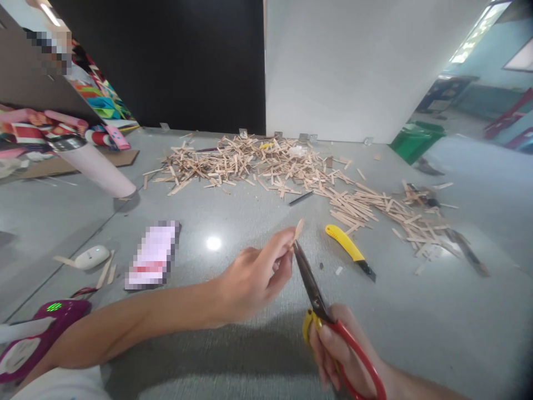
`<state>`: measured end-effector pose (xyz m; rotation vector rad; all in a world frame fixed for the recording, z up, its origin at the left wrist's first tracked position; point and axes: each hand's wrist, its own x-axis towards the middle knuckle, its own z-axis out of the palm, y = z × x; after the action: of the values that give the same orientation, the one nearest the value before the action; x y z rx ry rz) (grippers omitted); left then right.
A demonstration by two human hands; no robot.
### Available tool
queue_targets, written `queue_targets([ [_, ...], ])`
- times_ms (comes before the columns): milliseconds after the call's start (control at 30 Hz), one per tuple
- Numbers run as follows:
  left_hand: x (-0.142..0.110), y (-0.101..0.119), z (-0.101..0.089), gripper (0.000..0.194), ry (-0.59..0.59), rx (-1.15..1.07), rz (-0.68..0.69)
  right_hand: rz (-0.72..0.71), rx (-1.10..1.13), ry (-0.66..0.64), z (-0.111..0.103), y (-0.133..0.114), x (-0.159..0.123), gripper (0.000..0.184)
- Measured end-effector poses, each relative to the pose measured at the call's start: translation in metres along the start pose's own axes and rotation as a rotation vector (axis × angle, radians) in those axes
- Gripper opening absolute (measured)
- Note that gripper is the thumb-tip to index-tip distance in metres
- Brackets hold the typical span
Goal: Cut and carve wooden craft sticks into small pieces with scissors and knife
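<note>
Between its thumb and fingers, my left hand (254, 278) pinches a short wooden stick (298, 229) that points upward. My right hand (347, 350) grips a pair of scissors (311, 283), with one red handle and one yellow one. The dark blades reach up to the stick at my left fingertips. They look nearly closed there, and I cannot tell whether they touch or cut the wood. To the right of the blades, a yellow utility knife (345, 243) lies on the grey table.
A heap of small wooden sticks (233, 161) spreads along the panels' foot, trailing rightward. A dark pen-like rod (301, 198) lies before it. On the left are a phone (153, 255), a white mouse (92, 257), a pink tumbler (100, 166) and a purple device (54, 328). A green bin (417, 141) stands beyond.
</note>
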<state>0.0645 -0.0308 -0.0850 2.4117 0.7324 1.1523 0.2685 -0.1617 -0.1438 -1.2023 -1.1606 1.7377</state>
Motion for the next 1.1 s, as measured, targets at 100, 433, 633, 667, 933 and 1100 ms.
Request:
queue_targets([
  [100, 0.002, 0.003, -0.004, 0.036, -0.039, -0.049, -0.039, -0.032, -0.003, -0.027, -0.001, 0.001, 0.002, 0.076],
  [433, 0.006, 0.006, -0.007, 0.031, -0.109, -0.095, -0.08, 0.003, -0.005, 0.0, -0.001, 0.004, 0.003, 0.075],
  [633, 0.013, 0.004, -0.019, 0.024, -0.149, -0.022, -0.057, 0.019, 0.105, -0.116, -0.01, 0.011, 0.002, 0.08],
  [667, 0.014, 0.003, -0.021, 0.023, -0.159, -0.024, -0.059, 0.03, 0.124, -0.131, -0.011, 0.013, 0.003, 0.08],
  [933, 0.022, 0.003, -0.026, 0.02, -0.243, -0.197, -0.213, -0.042, 0.172, -0.1, -0.009, 0.012, 0.008, 0.078],
  [1100, 0.023, 0.003, -0.026, 0.02, -0.265, -0.179, -0.23, -0.059, 0.17, -0.09, -0.008, 0.003, 0.011, 0.075],
])
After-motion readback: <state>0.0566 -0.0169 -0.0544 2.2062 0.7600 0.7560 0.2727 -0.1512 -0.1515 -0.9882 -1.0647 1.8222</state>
